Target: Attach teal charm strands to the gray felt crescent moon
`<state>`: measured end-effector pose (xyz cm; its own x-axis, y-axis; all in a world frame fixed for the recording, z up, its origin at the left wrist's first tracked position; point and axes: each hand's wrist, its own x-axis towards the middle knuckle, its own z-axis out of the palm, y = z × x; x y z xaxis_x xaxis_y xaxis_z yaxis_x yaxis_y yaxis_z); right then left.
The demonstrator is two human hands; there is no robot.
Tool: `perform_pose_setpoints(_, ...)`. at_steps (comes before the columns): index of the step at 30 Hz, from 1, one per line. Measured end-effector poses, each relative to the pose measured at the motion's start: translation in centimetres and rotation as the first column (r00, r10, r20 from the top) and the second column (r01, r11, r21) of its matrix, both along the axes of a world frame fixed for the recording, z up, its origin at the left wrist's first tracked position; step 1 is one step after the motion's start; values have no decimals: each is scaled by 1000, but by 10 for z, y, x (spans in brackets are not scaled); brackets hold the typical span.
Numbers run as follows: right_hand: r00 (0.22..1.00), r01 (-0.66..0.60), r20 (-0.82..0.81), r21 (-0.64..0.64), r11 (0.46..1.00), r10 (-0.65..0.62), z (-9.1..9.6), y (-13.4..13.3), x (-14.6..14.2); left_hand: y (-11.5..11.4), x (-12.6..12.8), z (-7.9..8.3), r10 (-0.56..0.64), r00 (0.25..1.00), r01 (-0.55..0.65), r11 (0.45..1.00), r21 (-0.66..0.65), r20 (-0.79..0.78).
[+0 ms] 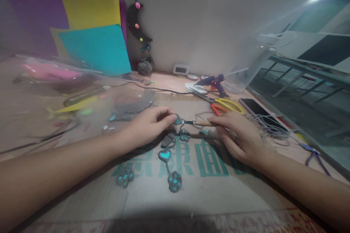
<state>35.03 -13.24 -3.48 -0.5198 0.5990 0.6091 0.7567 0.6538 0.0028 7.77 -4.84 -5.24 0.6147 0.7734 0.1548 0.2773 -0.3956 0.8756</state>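
Note:
My left hand (149,125) pinches a small teal and grey charm (178,119) between thumb and fingers. My right hand (240,136) grips a wooden-handled tool (203,123) whose metal tip touches that charm. Below the hands lie more charms on grey cord: a teal heart (164,155), a paw shape (175,181), another paw (125,177) and a small one (184,135). All of them rest on a cardboard sheet (207,185) with teal printed characters.
Yellow and orange scissors (224,106), a blue glue gun (214,83), a phone (255,108) and a tangle of grey cord (269,127) lie to the right. Clear plastic bags (82,94) and coloured paper sheets (93,43) fill the left. Blue pliers (314,153) lie far right.

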Motion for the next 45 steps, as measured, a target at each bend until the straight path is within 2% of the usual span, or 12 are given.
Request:
perform_pose_setpoints(9, 1000, -30, -7, 16, 999, 30, 1, 0, -2, 0, 0, 0, 3, 1000, -3, 999, 35, -18)
perform_pose_setpoints(14, 999, -29, 26, 14, 999, 29, 3, -1, -3, 0, 0, 0, 2, 1000, -2, 1000, 13, -13)
perform_pose_setpoints(19, 999, -23, -32, 0, 1000, 23, 5, -5, -3, 0, 0, 1, 4, 1000, -3, 999, 35, -26)
perform_pose_setpoints(23, 984, 93, -145, -107, 990, -108, 1, -5, -2, 0, 0, 0, 4, 1000, -4, 1000, 27, -20)
perform_pose_setpoints(27, 905, 235, -309, -210, 949, -292, -4, 0, 1, -1, 0, 1, 0, 1000, 1, 1000, 15, -14)
perform_pose_setpoints(31, 876, 297, -306, -268, 916, -373, 0, 11, 5, -2, 1, 2, 16, 1000, -16, 1000, 12, 1)
perform_pose_setpoints(36, 946, 252, -140, -246, 936, -292, 10, 34, 9, -4, 1, 6, 10, 1000, -10, 1000, -10, 14)
perform_pose_setpoints(41, 958, 270, -29, -226, 936, -284, 10, 66, 11, -7, -2, 21, 29, 999, -29, 1000, 10, -13)
perform_pose_setpoints(45, 960, 213, -124, -256, 943, -251, 23, 69, -5, -4, -6, 35, 21, 998, -18, 999, 50, -56)
